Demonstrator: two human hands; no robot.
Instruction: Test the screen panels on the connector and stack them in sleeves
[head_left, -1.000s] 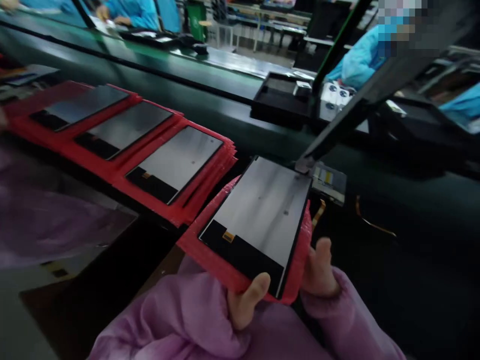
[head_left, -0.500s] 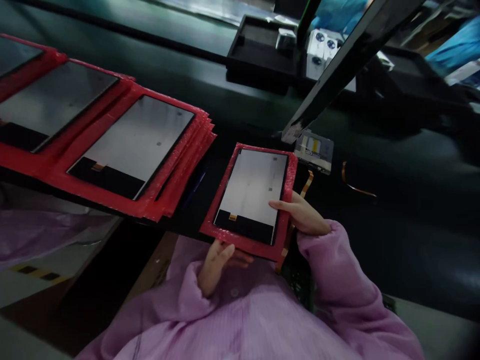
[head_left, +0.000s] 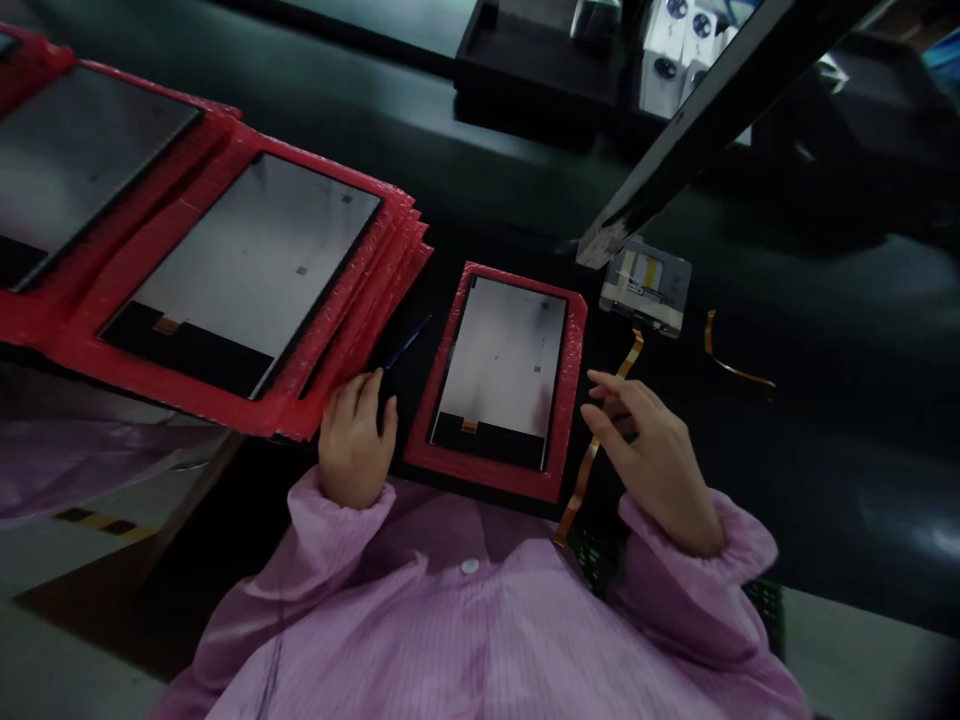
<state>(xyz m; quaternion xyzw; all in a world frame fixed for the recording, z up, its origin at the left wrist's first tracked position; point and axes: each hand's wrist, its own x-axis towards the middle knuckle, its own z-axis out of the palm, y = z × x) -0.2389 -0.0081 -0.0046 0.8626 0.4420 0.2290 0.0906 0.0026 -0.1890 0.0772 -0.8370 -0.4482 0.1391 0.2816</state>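
The left hand (head_left: 354,435) has let go and rests half curled on the worktop (head_left: 825,420), by the end of a thin blue stick (head_left: 407,343). It is unclear if it grips the stick. The small screen (head_left: 501,365) in its red wrap (head_left: 570,400) now lies flat between the hands. The right hand (head_left: 652,455) is open and empty, over an orange strip (head_left: 592,455).

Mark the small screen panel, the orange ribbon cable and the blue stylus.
small screen panel (head_left: 501,360): head view, grey face centre.
orange ribbon cable (head_left: 632,355): head view, upper end.
blue stylus (head_left: 409,342): head view, mid-shaft.
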